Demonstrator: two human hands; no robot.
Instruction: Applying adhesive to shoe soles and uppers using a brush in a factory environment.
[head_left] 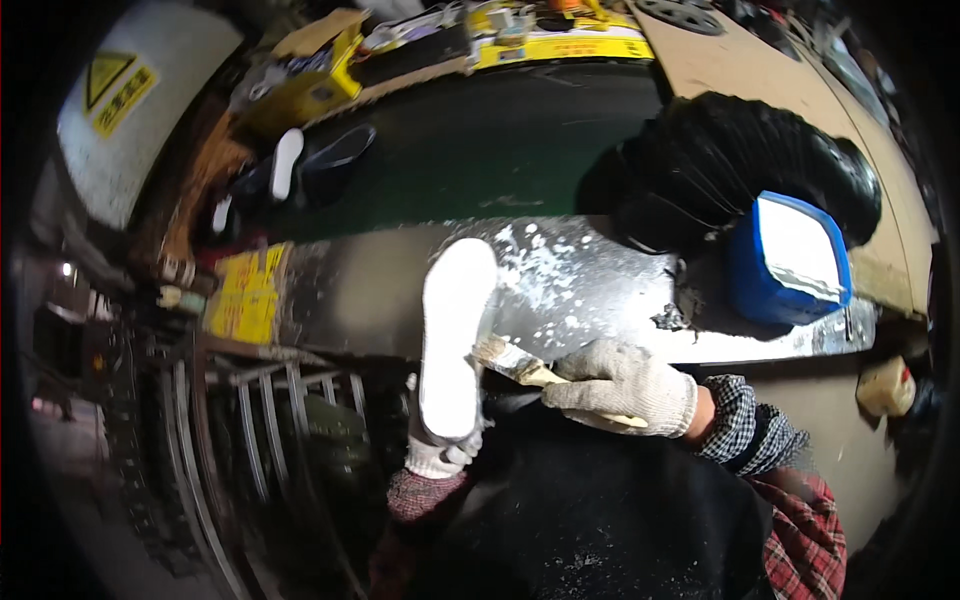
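My left hand (440, 458), in a pale knit glove, is closed around the heel end of a shoe (459, 330) held with its white sole facing up. The toe end points away, over the metal ledge of the bench. My right hand (630, 385), gloved too, grips the handle of a flat paintbrush (515, 362). The bristles touch or nearly touch the right edge of the sole at its middle. A blue tub (748, 270) of white stuff stands on the ledge to the right.
Beyond the white-splattered metal ledge (345, 290) runs a dark green belt (500, 160). Other shoes (287, 163) with white soles lie at its far left. A bulky black ribbed thing (730, 150) sits behind the tub. Metal rails (245, 430) stand at lower left.
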